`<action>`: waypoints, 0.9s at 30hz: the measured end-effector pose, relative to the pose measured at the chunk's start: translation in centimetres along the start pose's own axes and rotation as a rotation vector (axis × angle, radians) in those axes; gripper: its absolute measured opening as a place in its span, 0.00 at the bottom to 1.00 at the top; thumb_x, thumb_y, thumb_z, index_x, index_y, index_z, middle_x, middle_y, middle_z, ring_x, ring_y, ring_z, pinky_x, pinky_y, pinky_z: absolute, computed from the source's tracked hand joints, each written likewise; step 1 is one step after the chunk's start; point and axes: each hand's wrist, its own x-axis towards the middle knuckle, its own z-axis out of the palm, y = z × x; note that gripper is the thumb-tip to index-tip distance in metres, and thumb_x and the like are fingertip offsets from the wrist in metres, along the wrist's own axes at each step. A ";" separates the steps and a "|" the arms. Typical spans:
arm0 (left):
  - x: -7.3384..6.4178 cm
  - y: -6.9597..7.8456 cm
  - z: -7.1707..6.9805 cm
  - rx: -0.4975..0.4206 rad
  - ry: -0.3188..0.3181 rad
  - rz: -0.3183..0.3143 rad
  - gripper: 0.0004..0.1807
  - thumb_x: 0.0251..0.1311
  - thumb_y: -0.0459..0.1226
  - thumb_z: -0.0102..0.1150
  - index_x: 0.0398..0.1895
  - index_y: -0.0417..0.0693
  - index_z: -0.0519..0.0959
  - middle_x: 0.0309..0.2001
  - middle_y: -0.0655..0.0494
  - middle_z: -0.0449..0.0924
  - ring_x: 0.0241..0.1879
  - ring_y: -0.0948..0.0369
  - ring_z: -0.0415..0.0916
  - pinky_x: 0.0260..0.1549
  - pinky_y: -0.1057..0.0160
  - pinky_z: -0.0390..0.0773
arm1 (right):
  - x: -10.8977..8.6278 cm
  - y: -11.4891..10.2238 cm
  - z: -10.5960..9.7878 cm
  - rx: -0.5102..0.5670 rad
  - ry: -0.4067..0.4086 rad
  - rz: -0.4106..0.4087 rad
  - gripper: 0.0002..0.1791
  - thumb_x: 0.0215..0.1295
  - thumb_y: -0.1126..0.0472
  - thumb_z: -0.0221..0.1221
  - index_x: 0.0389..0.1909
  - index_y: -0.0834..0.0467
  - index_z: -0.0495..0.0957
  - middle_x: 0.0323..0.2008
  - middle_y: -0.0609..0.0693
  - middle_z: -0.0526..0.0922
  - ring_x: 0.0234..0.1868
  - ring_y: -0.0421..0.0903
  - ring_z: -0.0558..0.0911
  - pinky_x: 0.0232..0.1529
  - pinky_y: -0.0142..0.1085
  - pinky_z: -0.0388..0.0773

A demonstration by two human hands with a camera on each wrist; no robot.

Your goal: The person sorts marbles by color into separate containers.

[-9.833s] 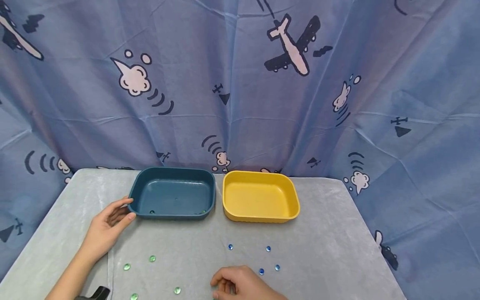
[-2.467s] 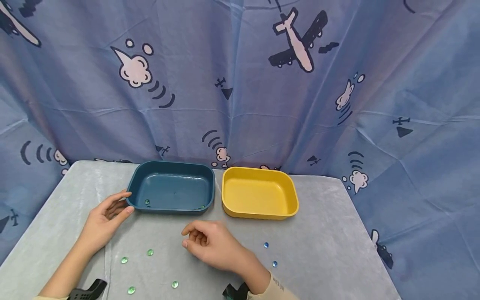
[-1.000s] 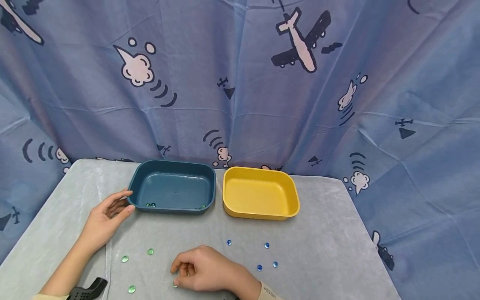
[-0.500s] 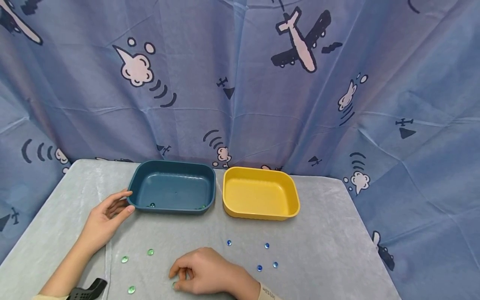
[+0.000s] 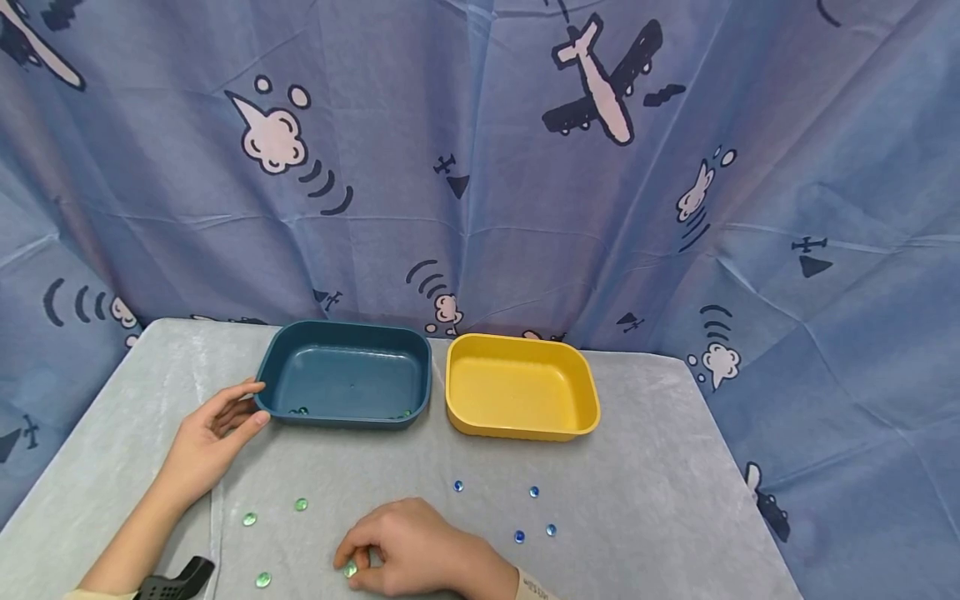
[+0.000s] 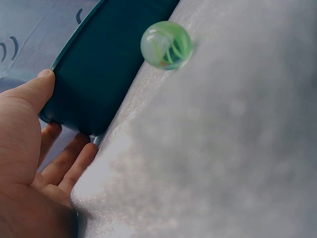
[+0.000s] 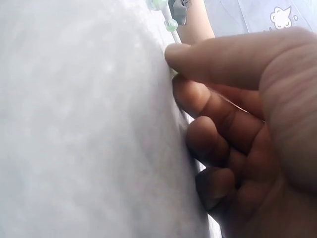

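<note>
My left hand [image 5: 206, 454] holds the near-left corner of a dark teal bin [image 5: 352, 379]. In the left wrist view its thumb presses on the rim of the bin, with the other fingers behind and below. Over the front middle of the table, my right hand [image 5: 420, 546] has its thumb and index finger curled about a green glass marble [image 5: 350, 569]. Most of that marble is hidden in the right wrist view. Three green marbles, the nearest-left one [image 5: 262, 579] among them, lie left of this hand. Inside the teal bin, small dark green marbles [image 5: 303, 411] sit along the near wall.
A yellow bin [image 5: 521, 387] stands right of the teal one, with a narrow gap between. Several blue marbles [image 5: 519, 536] lie in front of it on the grey cloth [image 5: 660, 467]. A patterned blue curtain [image 5: 480, 208] hangs behind the table.
From in front of the bins, my right hand has come down to the green marble and closed in around it. Marbles in the teal bin have rolled slightly. The left hand stays put.
</note>
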 end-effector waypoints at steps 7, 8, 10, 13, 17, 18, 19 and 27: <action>0.0 0.0 0.0 -0.005 -0.002 0.000 0.25 0.78 0.33 0.67 0.74 0.40 0.77 0.75 0.30 0.69 0.58 0.80 0.76 0.51 0.81 0.80 | 0.0 -0.1 0.1 -0.019 0.004 0.002 0.07 0.71 0.56 0.73 0.47 0.43 0.91 0.31 0.27 0.79 0.29 0.15 0.67 0.32 0.13 0.70; 0.0 0.0 0.0 -0.005 -0.002 0.000 0.25 0.78 0.34 0.67 0.74 0.40 0.77 0.75 0.30 0.69 0.59 0.80 0.76 0.52 0.81 0.80 | 0.0 -0.2 0.1 -0.020 0.006 0.006 0.06 0.71 0.56 0.73 0.46 0.43 0.91 0.31 0.26 0.79 0.29 0.15 0.67 0.32 0.13 0.70; 0.0 0.0 0.0 -0.002 -0.001 0.002 0.25 0.78 0.34 0.67 0.74 0.41 0.77 0.75 0.30 0.70 0.59 0.80 0.76 0.52 0.81 0.79 | 0.0 -0.2 0.1 -0.019 0.009 0.015 0.06 0.71 0.56 0.73 0.45 0.43 0.91 0.30 0.26 0.79 0.28 0.15 0.67 0.32 0.13 0.70; 0.0 0.0 0.0 0.002 0.003 0.004 0.25 0.78 0.34 0.67 0.74 0.40 0.77 0.75 0.30 0.70 0.59 0.81 0.76 0.52 0.81 0.79 | 0.1 -0.3 0.1 -0.010 0.013 0.033 0.06 0.70 0.57 0.73 0.44 0.43 0.90 0.29 0.26 0.79 0.28 0.15 0.67 0.32 0.13 0.71; -0.1 -0.2 0.0 0.008 0.009 0.007 0.25 0.78 0.34 0.67 0.73 0.39 0.77 0.75 0.29 0.70 0.58 0.81 0.76 0.52 0.81 0.79 | 0.1 -0.3 0.2 0.009 0.024 0.060 0.05 0.70 0.57 0.73 0.42 0.43 0.89 0.29 0.25 0.79 0.27 0.15 0.68 0.31 0.14 0.71; -0.1 -0.2 0.0 0.008 0.011 0.008 0.25 0.77 0.33 0.67 0.73 0.39 0.77 0.75 0.29 0.70 0.58 0.81 0.76 0.52 0.81 0.80 | 0.1 -0.3 0.2 0.013 0.026 0.066 0.05 0.71 0.57 0.73 0.42 0.43 0.89 0.29 0.25 0.79 0.27 0.16 0.68 0.31 0.14 0.71; -0.1 -0.2 0.0 0.008 0.011 0.009 0.25 0.77 0.33 0.67 0.73 0.39 0.77 0.75 0.29 0.70 0.58 0.81 0.76 0.52 0.81 0.80 | 0.1 -0.3 0.1 0.021 0.029 0.071 0.05 0.71 0.57 0.73 0.42 0.43 0.88 0.29 0.24 0.79 0.27 0.16 0.68 0.31 0.14 0.71; 0.0 0.0 -0.1 -0.003 0.012 0.006 0.24 0.77 0.33 0.67 0.73 0.39 0.77 0.76 0.32 0.70 0.58 0.82 0.75 0.51 0.82 0.79 | 0.2 -0.5 -0.4 0.128 0.053 0.110 0.04 0.74 0.61 0.70 0.44 0.48 0.87 0.30 0.27 0.80 0.24 0.19 0.70 0.29 0.17 0.76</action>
